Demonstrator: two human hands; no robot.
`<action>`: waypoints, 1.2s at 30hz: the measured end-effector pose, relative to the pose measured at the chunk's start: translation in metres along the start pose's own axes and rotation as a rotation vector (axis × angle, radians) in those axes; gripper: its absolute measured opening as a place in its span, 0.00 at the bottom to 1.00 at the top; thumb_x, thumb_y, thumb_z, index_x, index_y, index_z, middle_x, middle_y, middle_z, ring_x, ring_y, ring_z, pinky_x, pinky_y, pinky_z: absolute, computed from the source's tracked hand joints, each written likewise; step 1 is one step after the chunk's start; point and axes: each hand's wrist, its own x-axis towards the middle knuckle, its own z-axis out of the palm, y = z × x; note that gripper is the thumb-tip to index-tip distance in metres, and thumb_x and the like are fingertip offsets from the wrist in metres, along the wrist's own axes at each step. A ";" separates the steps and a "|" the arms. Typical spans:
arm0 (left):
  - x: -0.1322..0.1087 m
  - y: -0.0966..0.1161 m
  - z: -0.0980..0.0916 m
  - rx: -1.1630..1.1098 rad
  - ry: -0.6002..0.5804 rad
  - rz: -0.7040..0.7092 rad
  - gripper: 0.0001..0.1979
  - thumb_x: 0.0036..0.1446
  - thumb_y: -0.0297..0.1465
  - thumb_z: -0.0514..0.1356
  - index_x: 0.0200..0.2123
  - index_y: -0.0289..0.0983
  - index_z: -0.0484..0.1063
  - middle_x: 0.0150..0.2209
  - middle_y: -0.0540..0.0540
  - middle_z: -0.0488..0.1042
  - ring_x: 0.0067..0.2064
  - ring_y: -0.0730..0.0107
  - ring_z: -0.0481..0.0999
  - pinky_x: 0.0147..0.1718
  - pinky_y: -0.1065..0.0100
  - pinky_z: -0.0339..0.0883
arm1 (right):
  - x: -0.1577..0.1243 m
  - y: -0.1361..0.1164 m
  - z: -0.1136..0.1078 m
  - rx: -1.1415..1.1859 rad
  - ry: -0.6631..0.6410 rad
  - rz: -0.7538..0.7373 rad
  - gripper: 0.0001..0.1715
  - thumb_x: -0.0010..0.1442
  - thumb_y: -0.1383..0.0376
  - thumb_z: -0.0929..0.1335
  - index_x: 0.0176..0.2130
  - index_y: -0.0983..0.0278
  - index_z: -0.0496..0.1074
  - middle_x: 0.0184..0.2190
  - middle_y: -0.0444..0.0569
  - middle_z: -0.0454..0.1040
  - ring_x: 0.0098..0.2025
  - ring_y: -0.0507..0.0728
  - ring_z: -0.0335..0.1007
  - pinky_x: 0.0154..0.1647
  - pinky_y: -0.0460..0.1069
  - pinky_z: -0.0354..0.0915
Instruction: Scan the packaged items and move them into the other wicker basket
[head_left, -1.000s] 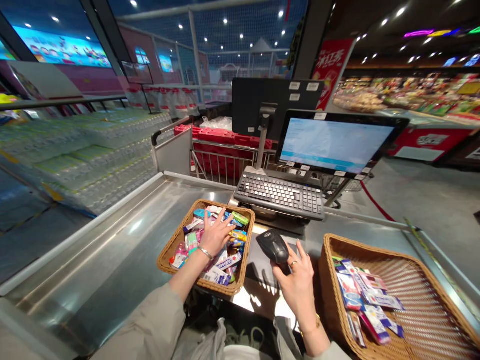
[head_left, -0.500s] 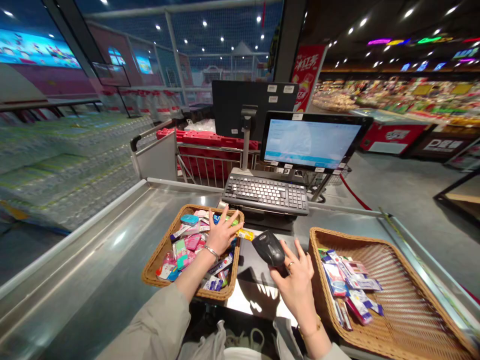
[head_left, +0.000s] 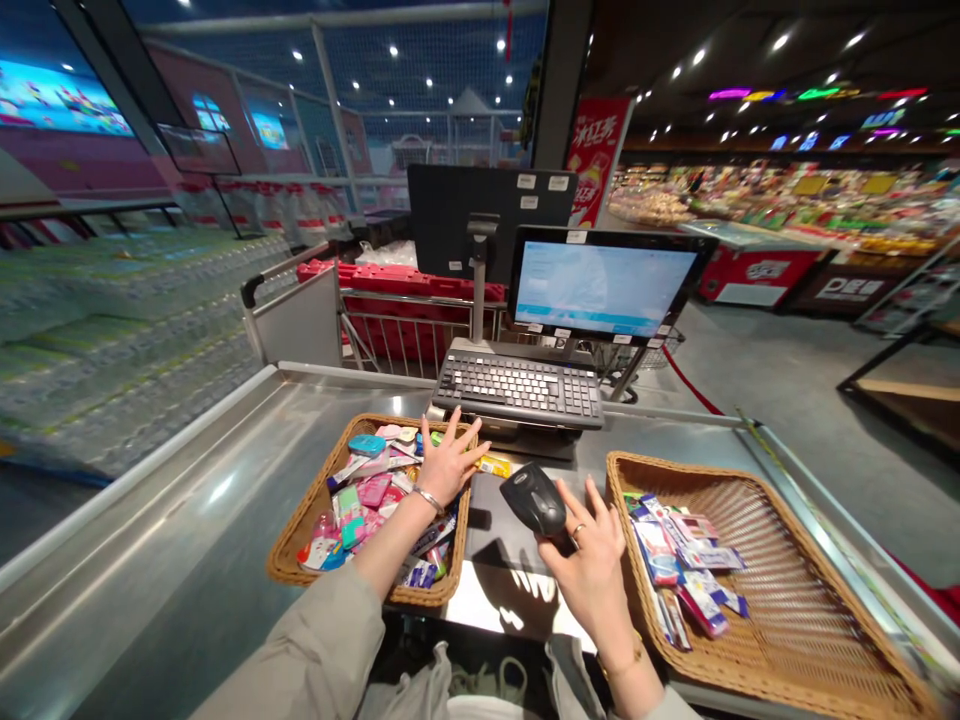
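My left hand (head_left: 448,468) is over the right side of a wicker basket (head_left: 298,532) full of small packaged goods (head_left: 373,490). Its fingers are fanned out, but a slim yellow packet (head_left: 495,466) sticks out from its thumb side past the basket rim and appears gripped under the hand. A black handheld barcode scanner (head_left: 534,499) is in my right hand (head_left: 592,560), raised above the counter between the two baskets. Thumb and forefinger are at the scanner's grip, while the other fingers stand apart. The scanner's head faces left, towards the yellow packet.
Behind the hands stand a keyboard (head_left: 521,385) and a lit monitor (head_left: 606,285). A second wicker basket (head_left: 806,580) on the right holds several boxes and packets (head_left: 694,565). A metal cart (head_left: 292,310) is beyond the counter (head_left: 187,540). Stacked bottles (head_left: 120,350) stand at the left.
The view has turned slightly right, so the baskets and screens sit further left. My left hand and the yellow packet have moved a little right relative to the basket. Both grips look the same.
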 end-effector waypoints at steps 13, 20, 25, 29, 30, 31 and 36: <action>0.005 0.004 -0.001 -0.005 0.010 0.017 0.25 0.56 0.31 0.63 0.56 0.56 0.68 0.66 0.49 0.61 0.70 0.43 0.45 0.58 0.22 0.22 | -0.002 -0.001 -0.005 -0.006 -0.015 -0.016 0.21 0.52 0.64 0.68 0.47 0.57 0.75 0.58 0.46 0.71 0.68 0.70 0.49 0.64 0.74 0.42; 0.004 0.005 -0.002 0.000 0.021 0.024 0.26 0.56 0.31 0.64 0.57 0.57 0.67 0.66 0.48 0.61 0.70 0.43 0.46 0.57 0.21 0.24 | -0.002 -0.003 -0.005 -0.015 -0.036 -0.022 0.22 0.52 0.64 0.68 0.49 0.56 0.75 0.58 0.45 0.70 0.69 0.69 0.47 0.64 0.75 0.44; 0.004 0.004 -0.001 0.009 0.037 0.039 0.26 0.55 0.32 0.64 0.56 0.57 0.68 0.65 0.48 0.62 0.70 0.44 0.46 0.58 0.21 0.25 | -0.002 -0.006 -0.007 -0.012 -0.053 -0.018 0.21 0.53 0.64 0.68 0.48 0.56 0.75 0.59 0.45 0.70 0.69 0.69 0.47 0.64 0.74 0.43; 0.004 0.004 -0.002 0.008 0.034 0.029 0.26 0.55 0.32 0.64 0.57 0.57 0.67 0.65 0.48 0.62 0.70 0.44 0.46 0.58 0.22 0.24 | -0.003 -0.008 -0.009 -0.008 -0.059 -0.019 0.21 0.52 0.65 0.68 0.48 0.56 0.75 0.59 0.45 0.70 0.69 0.69 0.47 0.65 0.74 0.43; 0.004 0.005 -0.002 0.005 0.032 0.026 0.26 0.55 0.32 0.64 0.57 0.57 0.67 0.65 0.48 0.62 0.70 0.44 0.45 0.58 0.22 0.24 | -0.003 -0.008 -0.009 -0.007 -0.058 -0.019 0.22 0.52 0.65 0.68 0.48 0.56 0.75 0.58 0.45 0.70 0.69 0.69 0.47 0.65 0.74 0.43; 0.004 0.005 -0.003 0.000 0.028 0.024 0.26 0.55 0.31 0.64 0.57 0.56 0.67 0.65 0.47 0.62 0.70 0.44 0.45 0.58 0.22 0.24 | -0.003 -0.008 -0.009 -0.006 -0.056 -0.020 0.22 0.52 0.65 0.68 0.48 0.56 0.75 0.58 0.45 0.70 0.69 0.69 0.47 0.65 0.74 0.43; 0.006 0.007 -0.006 -0.020 0.016 0.012 0.26 0.56 0.30 0.62 0.56 0.56 0.68 0.66 0.48 0.61 0.70 0.44 0.45 0.58 0.22 0.23 | -0.003 -0.006 -0.008 -0.005 -0.029 -0.021 0.22 0.52 0.65 0.68 0.48 0.56 0.75 0.58 0.46 0.71 0.68 0.69 0.49 0.64 0.74 0.44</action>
